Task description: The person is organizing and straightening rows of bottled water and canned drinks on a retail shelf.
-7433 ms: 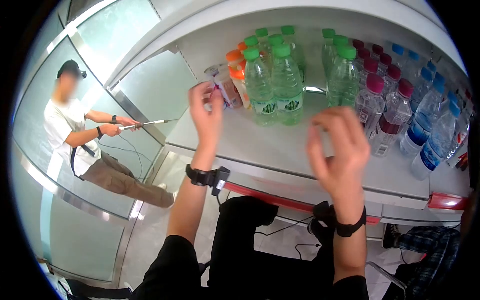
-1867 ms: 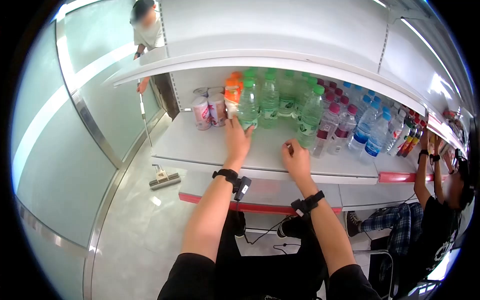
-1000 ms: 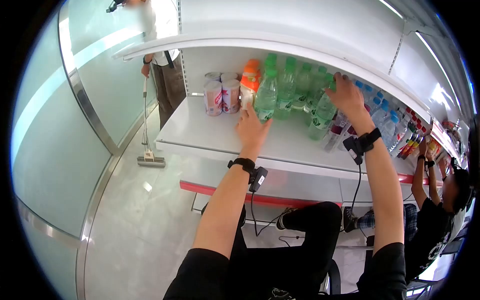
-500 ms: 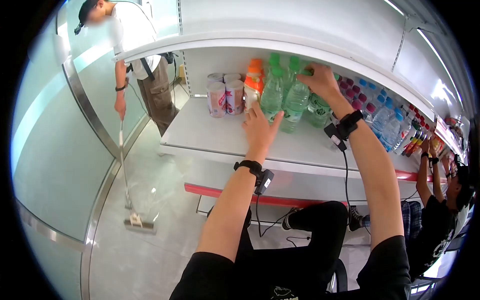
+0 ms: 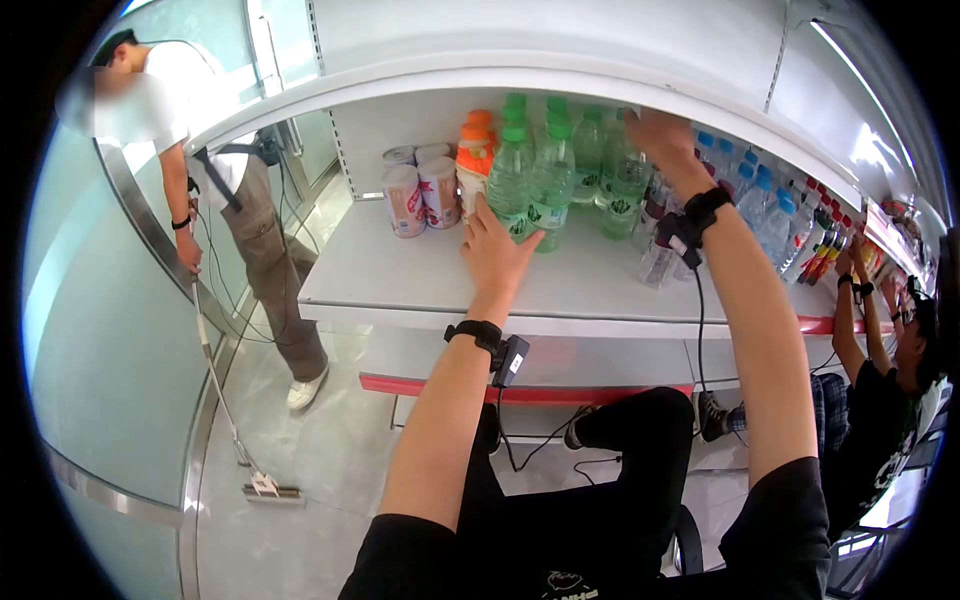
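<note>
My left hand (image 5: 497,252) rests low in front of the bottles with its fingers spread, thumb at the base of a green-tinted water bottle (image 5: 549,180). Just left of that bottle stands another green-capped bottle (image 5: 511,178). An orange-capped bottle with an orange and white label (image 5: 473,155) is behind my left fingertips. My right hand (image 5: 660,138) is raised under the upper shelf, at the top of a green-capped bottle (image 5: 625,188) farther right; its fingers are blurred and partly hidden. More green bottles (image 5: 588,155) stand behind.
Pink and white cans (image 5: 404,203) stand left on the white shelf (image 5: 400,275). Dark-capped bottles (image 5: 655,250) and blue-capped bottles (image 5: 776,222) line the right. The upper shelf edge (image 5: 480,72) overhangs. A person (image 5: 250,200) holds a mop (image 5: 268,488) at left; another person (image 5: 868,420) reaches in at right.
The front green bottle has moved left, beside another one, and my right hand has left its cap and shifted right. The view has turned rightward. The person with the mop has stepped nearer.
</note>
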`<act>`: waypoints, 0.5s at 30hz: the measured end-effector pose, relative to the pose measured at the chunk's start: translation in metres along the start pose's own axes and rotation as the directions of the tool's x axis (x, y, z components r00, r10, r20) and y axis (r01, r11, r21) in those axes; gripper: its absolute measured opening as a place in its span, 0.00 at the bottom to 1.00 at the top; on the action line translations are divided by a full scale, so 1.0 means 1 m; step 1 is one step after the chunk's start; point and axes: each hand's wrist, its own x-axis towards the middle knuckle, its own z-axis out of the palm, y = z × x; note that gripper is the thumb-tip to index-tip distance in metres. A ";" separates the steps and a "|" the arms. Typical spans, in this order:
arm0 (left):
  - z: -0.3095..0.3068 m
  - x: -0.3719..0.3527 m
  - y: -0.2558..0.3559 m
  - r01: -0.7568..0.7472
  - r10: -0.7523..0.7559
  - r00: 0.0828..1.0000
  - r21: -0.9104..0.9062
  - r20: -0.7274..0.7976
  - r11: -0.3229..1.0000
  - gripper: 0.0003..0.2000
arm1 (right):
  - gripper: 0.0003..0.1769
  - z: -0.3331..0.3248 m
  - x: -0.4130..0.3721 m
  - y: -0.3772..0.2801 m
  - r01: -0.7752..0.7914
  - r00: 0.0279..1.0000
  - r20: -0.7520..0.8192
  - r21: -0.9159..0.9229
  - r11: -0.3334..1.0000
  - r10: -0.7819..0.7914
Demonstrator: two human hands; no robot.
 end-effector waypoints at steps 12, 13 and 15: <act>0.000 0.000 0.001 0.017 -0.016 1.000 -0.024 0.023 1.000 0.56 | 0.27 0.025 0.016 0.035 0.022 0.954 0.276 0.336 0.942 -0.120; 0.000 0.001 0.000 0.018 -0.018 1.000 -0.024 0.022 1.000 0.56 | 0.28 0.029 0.017 0.033 -0.020 0.960 0.265 0.371 0.928 -0.085; 0.000 0.000 -0.002 0.013 -0.013 1.000 -0.025 0.015 1.000 0.56 | 0.28 0.039 0.018 0.027 -0.063 0.965 0.257 0.407 0.911 -0.048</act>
